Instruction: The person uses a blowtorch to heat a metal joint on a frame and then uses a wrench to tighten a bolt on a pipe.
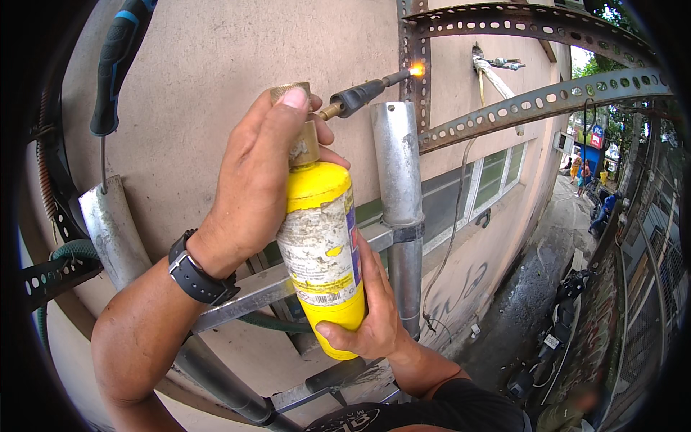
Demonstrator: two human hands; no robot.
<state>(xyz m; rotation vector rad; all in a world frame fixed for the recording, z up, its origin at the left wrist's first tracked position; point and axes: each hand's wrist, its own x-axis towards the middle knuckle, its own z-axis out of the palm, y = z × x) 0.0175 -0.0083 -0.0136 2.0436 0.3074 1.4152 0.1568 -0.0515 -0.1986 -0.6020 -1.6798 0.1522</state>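
Note:
A yellow gas torch cylinder (pixel 324 237) with a worn, peeling label is tilted slightly in front of me. My left hand (pixel 263 155) wraps round its brass valve (pixel 304 144), thumb on the knurled knob (pixel 290 93). Lower down, my right hand (pixel 371 309) supports the cylinder near its base from the right side. The black torch nozzle (pixel 360 96) points to the upper right, and an orange flame (pixel 417 70) glows at its tip, in front of a rusty perforated upright (pixel 415 43). Below the nozzle stands an open-topped grey metal pipe (pixel 397 155).
Perforated angle bars (pixel 533 108) run out to the right from the wall (pixel 237 43). At upper left, a black-and-blue screwdriver (pixel 119 72) stands with its shaft at another metal pipe (pixel 111 223). Far below on the right lies an alley (pixel 533 266) with motorcycles (pixel 554 342) and people.

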